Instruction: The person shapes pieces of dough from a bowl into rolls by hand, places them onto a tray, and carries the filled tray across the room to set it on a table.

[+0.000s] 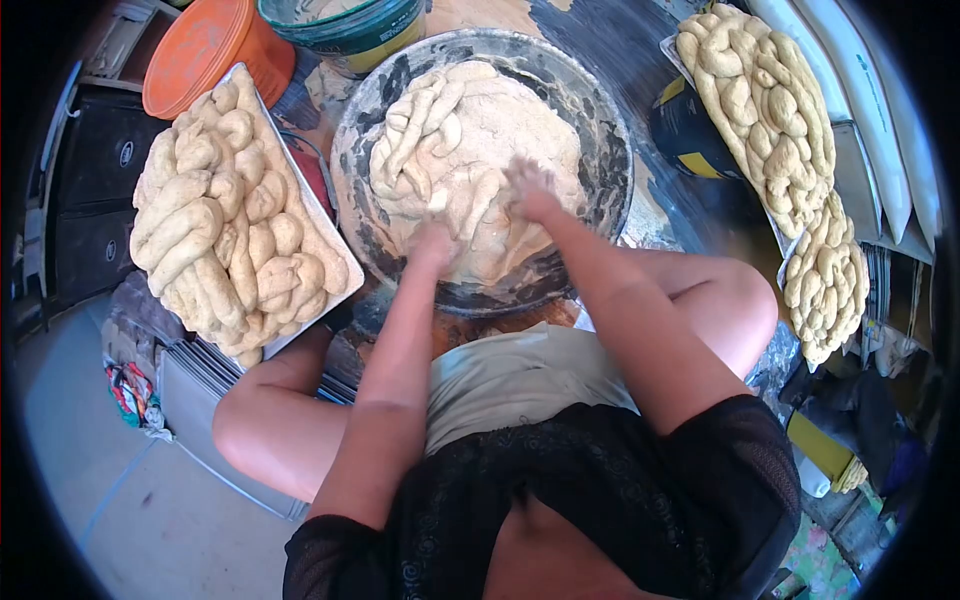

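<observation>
A wide dark basin [612,190] stands between my legs, its inner wall smeared with flour and dough. Inside lies a floury mass of dough [530,115], with thick twisted strands of dough [415,135] on its left side. My left hand [435,243] is low in the basin against the dough, its fingers blurred and partly hidden, so its grip is unclear. To its upper right, my right hand [530,190] is over a dough strand [485,200] with its fingers spread and a little blurred. Whether it touches the strand I cannot tell.
At left, a tray [315,200] is heaped with twisted dough [215,220]. More braided dough [765,110] lies on a tray at upper right, with another braided batch [825,280] below it. An orange lidded bucket [200,55] and a green bucket [350,35] stand behind.
</observation>
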A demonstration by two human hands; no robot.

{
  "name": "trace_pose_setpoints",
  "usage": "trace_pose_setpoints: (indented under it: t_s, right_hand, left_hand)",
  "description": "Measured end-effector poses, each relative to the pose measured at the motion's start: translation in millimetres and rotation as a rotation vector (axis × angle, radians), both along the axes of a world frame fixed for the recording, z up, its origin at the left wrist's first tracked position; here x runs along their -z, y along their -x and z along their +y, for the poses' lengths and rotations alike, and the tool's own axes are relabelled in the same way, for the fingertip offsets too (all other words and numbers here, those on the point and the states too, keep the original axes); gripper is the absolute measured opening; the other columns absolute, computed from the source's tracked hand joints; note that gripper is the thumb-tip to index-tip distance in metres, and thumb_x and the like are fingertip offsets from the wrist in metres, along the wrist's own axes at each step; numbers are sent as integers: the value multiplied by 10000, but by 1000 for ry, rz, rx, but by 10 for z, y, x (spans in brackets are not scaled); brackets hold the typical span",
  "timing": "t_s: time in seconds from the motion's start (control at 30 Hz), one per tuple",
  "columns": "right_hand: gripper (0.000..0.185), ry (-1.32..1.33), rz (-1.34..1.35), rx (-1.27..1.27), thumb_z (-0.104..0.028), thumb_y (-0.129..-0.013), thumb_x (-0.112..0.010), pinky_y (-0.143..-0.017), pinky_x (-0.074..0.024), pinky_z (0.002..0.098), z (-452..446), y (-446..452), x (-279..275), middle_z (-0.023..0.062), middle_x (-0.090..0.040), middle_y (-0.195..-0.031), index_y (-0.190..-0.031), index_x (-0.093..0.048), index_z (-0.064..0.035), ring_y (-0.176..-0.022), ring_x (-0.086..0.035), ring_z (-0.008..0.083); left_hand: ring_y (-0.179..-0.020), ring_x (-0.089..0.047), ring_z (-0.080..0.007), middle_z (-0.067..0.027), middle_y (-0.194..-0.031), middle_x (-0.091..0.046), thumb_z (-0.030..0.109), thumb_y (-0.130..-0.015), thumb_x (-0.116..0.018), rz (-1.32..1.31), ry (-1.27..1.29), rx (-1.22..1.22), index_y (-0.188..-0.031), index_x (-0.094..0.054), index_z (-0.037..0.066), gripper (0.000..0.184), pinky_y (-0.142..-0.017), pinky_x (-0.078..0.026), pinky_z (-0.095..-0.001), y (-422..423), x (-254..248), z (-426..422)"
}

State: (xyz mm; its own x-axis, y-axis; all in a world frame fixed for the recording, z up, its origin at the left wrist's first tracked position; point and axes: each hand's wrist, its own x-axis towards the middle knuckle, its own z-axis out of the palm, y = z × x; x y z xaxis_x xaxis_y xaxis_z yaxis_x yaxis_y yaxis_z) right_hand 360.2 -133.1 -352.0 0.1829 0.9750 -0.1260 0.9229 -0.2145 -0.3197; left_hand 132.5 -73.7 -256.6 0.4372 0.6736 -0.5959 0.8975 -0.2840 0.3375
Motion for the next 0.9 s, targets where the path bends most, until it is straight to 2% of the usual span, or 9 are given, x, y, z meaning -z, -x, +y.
trace_pose_setpoints:
  t_s: [0.17,0.27,0.37,0.47,0.5,0.67,0.77,0.83,0.9]
  right_hand:
    - [722,153,206,164,-101,-662,-682,-982,-366,429,-393,242,-183,158,-502,-1158,-1330,-427,-205,-1093,-486,377]
    - [751,221,278,140,-100,-658,-682,-983,-361,429,-419,168,-377,149,-503,-1154,-1346,-401,-212,-1109,-478,370]
    - [766,221,199,93,-111,-660,-679,-1006,-333,452,-286,148,-580,136,-502,-1175,-1359,-385,-217,-1151,-459,341]
    - [709,142,24,101,-151,-672,-674,-1029,-294,481,-244,254,-447,120,-479,-1241,-1331,-419,-212,-1203,-424,320]
    - [680,108,-34,118,-167,-678,-672,-1035,-281,490,-260,287,-344,114,-468,-1270,-1315,-438,-209,-1221,-409,314]
    - [419,150,274,-36,-252,-730,-642,-1002,-318,457,-449,110,-349,121,-569,-1174,-1132,-567,-162,-1133,-506,311]
    - [371,192,388,-29,-298,-745,-628,-926,-397,436,-489,273,-613,143,-625,-1047,-1075,-594,-131,-1019,-571,332]
    - [433,240,350,-139,-371,-707,-633,-903,-430,422,-366,392,-723,165,-628,-1034,-1042,-589,-99,-986,-589,333]
    - [523,451,342,-347,-403,-674,-656,-867,-446,426,-226,414,-853,171,-629,-1035,-1090,-580,-95,-964,-595,330]
  left_hand:
    - [-1337,-269,-355,-191,-1449,-289,272,-747,-690,-316,-165,90,-1424,-208,5,873,-1075,-287,-408,-272,313,-272]
    - [-1200,-454,-354,-199,-1319,-460,259,-735,-702,-179,-335,133,-1415,-249,16,852,-967,-401,-407,-399,266,-413]
    - [-884,-610,-286,-163,-993,-635,204,-735,-688,-215,-86,-31,-1272,-490,7,605,-764,-485,-366,-531,613,-421]
    - [-657,-579,-207,-112,-727,-633,137,-746,-624,-436,578,-214,-1009,-664,6,296,-621,-474,-315,-431,559,-240]
    - [-667,-553,-159,-79,-722,-632,127,-741,-579,-484,656,-239,-838,-692,-5,199,-611,-456,-304,-375,117,-173]
    - [-843,-577,-162,-90,-938,-634,113,-706,-630,-748,1063,-265,-1027,-653,-3,342,-751,-460,-281,249,-325,327]
    - [-902,-588,-174,-98,-959,-644,186,-703,-690,-468,864,-234,-1139,-589,-22,494,-758,-473,-322,179,-253,308]
    - [-906,-595,-174,-108,-955,-644,206,-706,-696,-683,75,95,-1206,-542,-12,567,-753,-476,-318,57,330,39]
    - [-868,-603,-173,-106,-937,-645,222,-711,-700,-704,-122,220,-1248,-518,-2,610,-732,-482,-312,-57,496,-153]
